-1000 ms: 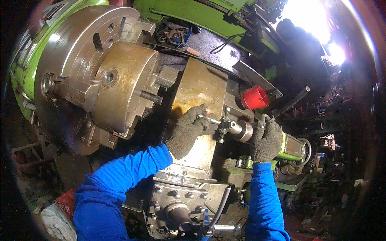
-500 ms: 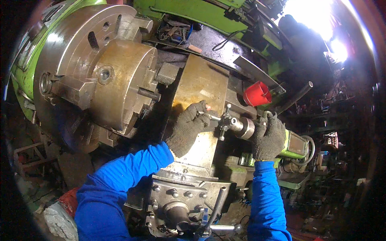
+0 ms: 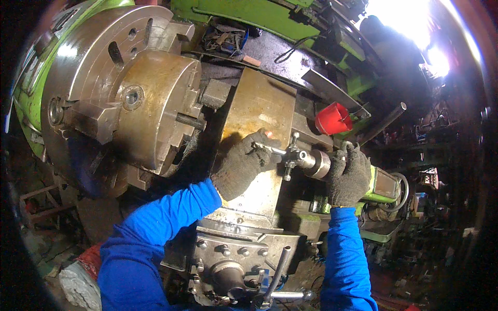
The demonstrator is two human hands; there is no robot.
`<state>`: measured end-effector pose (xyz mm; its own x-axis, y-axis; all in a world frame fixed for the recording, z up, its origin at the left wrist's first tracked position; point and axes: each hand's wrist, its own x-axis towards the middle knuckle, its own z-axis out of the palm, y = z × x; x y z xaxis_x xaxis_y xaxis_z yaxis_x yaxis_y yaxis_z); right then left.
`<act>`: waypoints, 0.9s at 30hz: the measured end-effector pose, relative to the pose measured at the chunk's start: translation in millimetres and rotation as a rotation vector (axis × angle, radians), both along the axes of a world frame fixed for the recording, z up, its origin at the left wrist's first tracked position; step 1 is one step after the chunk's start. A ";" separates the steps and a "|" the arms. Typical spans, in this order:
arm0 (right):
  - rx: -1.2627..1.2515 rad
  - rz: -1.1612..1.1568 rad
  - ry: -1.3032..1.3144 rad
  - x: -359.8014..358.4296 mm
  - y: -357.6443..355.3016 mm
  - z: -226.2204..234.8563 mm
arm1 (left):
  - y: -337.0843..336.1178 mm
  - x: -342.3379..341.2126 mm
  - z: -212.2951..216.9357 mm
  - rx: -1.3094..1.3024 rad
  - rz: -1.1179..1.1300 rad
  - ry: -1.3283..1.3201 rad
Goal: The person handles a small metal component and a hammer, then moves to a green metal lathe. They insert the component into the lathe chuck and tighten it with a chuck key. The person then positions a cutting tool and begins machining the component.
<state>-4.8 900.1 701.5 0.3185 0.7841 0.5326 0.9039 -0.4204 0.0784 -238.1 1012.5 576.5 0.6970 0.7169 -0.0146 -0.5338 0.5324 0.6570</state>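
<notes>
My left hand (image 3: 244, 165), in a dark knitted glove, is closed around a slim metal rod (image 3: 272, 149). The rod's right end meets a metal holder (image 3: 298, 157) with bolts sticking out around it. A round steel collar (image 3: 318, 165) joins that holder to the green lathe tailstock (image 3: 383, 186). My right hand (image 3: 350, 176), gloved alike, rests over the tailstock just right of the collar, its fingers lightly bent and somewhat apart. Under my left hand lies a flat metal slide (image 3: 262, 106). What the right palm touches is hidden.
A large lathe chuck (image 3: 150, 111) stands at the left with jaws jutting out. Behind the holder sits a red cup (image 3: 333, 119), near a slanting metal bar (image 3: 384, 123). A blue tray of small parts (image 3: 225, 40) lies at the back. Nearest me is a bolted tool post (image 3: 231, 264) with a lever handle (image 3: 278, 272).
My left hand has shifted slightly and more of the rod shows. The fingers of my right hand have loosened and moved a little. The holder has stayed in place.
</notes>
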 end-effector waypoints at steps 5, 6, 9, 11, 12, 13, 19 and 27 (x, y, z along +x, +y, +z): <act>0.008 -0.017 0.005 0.7 1.3 -3.6 | 2.6 -2.5 6.4 -0.009 0.008 0.083; 0.006 -0.018 0.005 0.7 2.2 -3.6 | 2.8 -3.0 5.6 -0.004 0.013 0.103; 0.002 -0.024 0.009 1.8 0.9 -4.0 | 4.0 -7.0 9.5 0.079 0.018 0.215; 0.010 -0.012 0.014 2.7 1.3 -3.6 | 4.5 -7.5 7.5 0.104 0.041 0.221; 0.007 -0.014 0.014 2.5 1.9 -3.5 | 4.0 -5.2 -0.1 0.089 0.058 0.182; 0.004 -0.018 0.014 2.5 1.8 -3.3 | 3.8 -3.9 -0.7 0.074 0.072 0.143; -0.003 -0.014 0.018 3.1 0.6 -3.0 | 0.2 -1.8 12.9 0.056 0.109 0.213; -0.008 0.001 0.012 1.0 0.0 0.3 | -2.4 -2.4 15.4 0.136 0.143 0.274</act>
<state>-3.8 900.1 701.8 0.3245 0.7888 0.5220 0.9051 -0.4192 0.0707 -240.5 1010.2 591.9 0.5727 0.8154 -0.0850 -0.3905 0.3625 0.8462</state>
